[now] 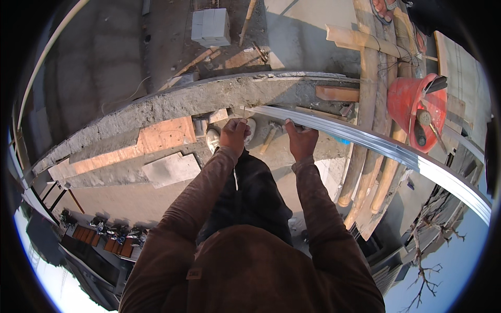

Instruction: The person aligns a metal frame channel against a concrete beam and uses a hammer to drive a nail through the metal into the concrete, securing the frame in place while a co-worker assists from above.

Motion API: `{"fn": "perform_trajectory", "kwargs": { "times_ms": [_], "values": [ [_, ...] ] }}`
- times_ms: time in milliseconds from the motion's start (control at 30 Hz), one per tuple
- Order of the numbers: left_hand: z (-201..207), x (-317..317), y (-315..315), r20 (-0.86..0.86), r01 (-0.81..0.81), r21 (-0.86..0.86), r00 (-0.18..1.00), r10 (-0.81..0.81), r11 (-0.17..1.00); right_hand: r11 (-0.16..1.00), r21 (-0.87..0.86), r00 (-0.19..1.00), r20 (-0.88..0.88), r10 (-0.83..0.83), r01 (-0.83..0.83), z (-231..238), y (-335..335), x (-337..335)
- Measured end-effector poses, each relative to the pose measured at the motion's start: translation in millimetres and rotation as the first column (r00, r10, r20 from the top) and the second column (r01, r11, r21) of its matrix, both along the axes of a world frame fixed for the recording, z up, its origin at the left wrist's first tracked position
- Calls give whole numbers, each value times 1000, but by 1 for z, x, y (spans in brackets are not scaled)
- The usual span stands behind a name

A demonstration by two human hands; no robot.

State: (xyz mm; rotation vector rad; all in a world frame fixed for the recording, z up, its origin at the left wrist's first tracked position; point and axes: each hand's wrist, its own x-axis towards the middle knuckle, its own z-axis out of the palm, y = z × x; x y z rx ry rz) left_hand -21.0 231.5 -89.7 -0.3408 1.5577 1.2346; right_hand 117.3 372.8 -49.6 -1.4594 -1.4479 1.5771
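Observation:
A long silvery ribbed metal channel runs from just beyond my hands out to the lower right. My right hand is closed at its near edge, thumb up against the metal, close to the channel's left end. My left hand is closed in a pinch just left of that end. A thin sliver shows above its fingertips, too small to name. Below the left wrist hangs a narrow pale strip. A hammer lies by my shoes, between the two hands and lower down.
A rough concrete ledge curves across in front of me. Plywood pieces lie left. On the right, bamboo poles stand beside a red bucket holding tools. Another person's foot is on the poles. Beyond sits a white block.

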Motion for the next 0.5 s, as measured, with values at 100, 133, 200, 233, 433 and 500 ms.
{"fn": "perform_trajectory", "kwargs": {
  "times_ms": [100,133,200,233,433,500],
  "values": [
    [28,-1,5,-114,146,99,984,-135,984,999,-23,998,55,33,-31,-1,1,0],
    [36,-1,3,-142,174,128,978,-156,976,998,29,996,83,44,-47,-2,1,0],
    [48,-6,4,-238,225,150,953,-186,963,994,96,989,141,41,-55,-3,1,0],
    [52,-9,3,-302,249,141,933,-198,958,991,103,987,150,64,-80,-4,1,1],
    [55,-53,6,-714,428,-1,632,-300,904,998,36,996,75,54,-57,-13,-2,6],
    [52,-69,9,-780,485,-68,519,-349,872,999,23,999,23,47,-47,-17,-4,7]
  ]
}}
